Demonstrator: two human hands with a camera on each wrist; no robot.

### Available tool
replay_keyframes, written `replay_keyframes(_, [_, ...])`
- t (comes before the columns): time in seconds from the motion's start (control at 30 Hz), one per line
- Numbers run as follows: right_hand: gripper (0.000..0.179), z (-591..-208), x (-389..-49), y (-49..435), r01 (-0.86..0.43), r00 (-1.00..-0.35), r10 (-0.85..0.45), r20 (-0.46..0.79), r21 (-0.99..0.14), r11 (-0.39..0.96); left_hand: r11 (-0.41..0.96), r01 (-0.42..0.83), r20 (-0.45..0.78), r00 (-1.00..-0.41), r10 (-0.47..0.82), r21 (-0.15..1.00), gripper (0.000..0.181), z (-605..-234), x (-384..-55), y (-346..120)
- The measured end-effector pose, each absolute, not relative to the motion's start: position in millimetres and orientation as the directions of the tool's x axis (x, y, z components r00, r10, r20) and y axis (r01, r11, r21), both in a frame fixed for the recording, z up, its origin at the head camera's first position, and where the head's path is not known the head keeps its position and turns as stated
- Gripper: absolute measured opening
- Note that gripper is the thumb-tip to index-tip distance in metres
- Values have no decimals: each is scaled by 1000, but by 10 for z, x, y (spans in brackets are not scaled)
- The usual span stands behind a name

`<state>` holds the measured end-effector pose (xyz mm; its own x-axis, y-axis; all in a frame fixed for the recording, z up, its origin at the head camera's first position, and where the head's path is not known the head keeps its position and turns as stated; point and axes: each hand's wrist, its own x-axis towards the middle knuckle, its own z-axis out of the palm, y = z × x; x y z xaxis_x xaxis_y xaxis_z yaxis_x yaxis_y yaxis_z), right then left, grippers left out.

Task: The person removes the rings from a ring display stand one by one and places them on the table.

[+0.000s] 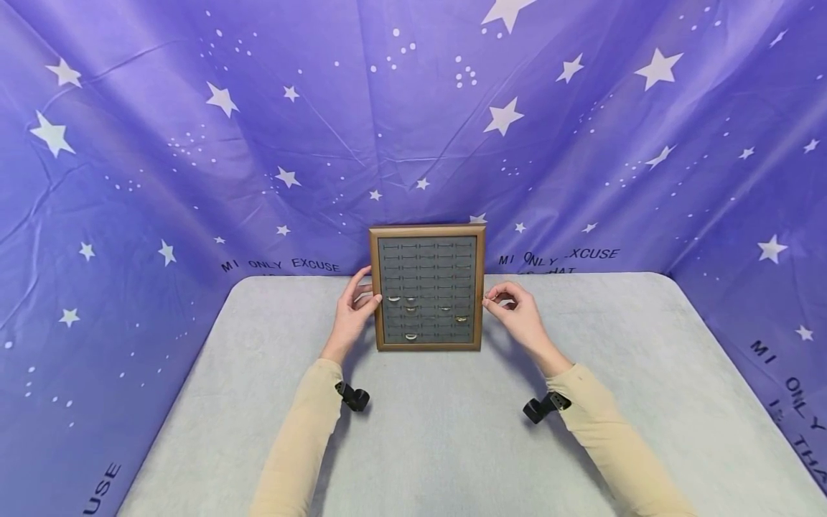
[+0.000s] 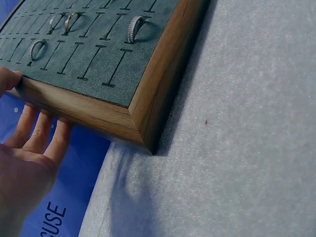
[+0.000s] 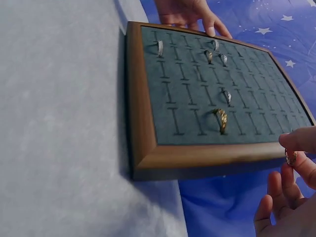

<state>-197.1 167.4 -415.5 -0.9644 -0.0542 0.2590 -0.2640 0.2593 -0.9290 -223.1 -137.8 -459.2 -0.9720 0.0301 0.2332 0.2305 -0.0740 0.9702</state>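
A wood-framed ring display tray (image 1: 428, 347) with a grey slotted pad stands upright near the table's back edge. My left hand (image 1: 351, 316) grips its left side, thumb on the front and fingers behind. My right hand (image 1: 522, 319) is beside the right side, pinching a small gold ring (image 3: 291, 157) between thumb and fingertips. Several silver and gold rings sit in the lower half of the pad; a wide gold ring (image 3: 222, 121) is nearest the right side, and a silver ring (image 2: 134, 29) is close to the bottom edge.
The tray stands on a table with a pale grey cover (image 1: 439, 431). Behind and at both sides hangs a purple cloth (image 1: 362, 115) with white stars and lettering. A black wrist camera (image 1: 354, 397) is on the left sleeve, another camera (image 1: 543, 407) on the right.
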Motion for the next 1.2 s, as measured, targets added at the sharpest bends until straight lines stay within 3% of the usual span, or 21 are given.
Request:
replay_keyframes(0.23, [12, -4325, -1934, 1836, -256, -966, -49, 253, -922, 290, -74, 233, 236, -971, 28, 970, 60, -4607, -2232, -1376])
replay_keyframes(0.5, [8, -4819, -2053, 2127, -198, -979, -13, 204, -933, 300, -64, 237, 240, -970, 38, 969, 60, -4594, -2252, -1384])
replay_keyframes(0.8, [12, -4981, -2004, 2275, -157, -986, -4, 165, -932, 326, -74, 242, 246, -968, 45, 967, 59, -4594, -2281, -1396])
replay_keyframes(1.2, [8, -5110, -1967, 2430, -161, -987, -101, 126, -816, 556, -82, 234, 238, -970, 48, 969, 59, -4613, -2257, -1388])
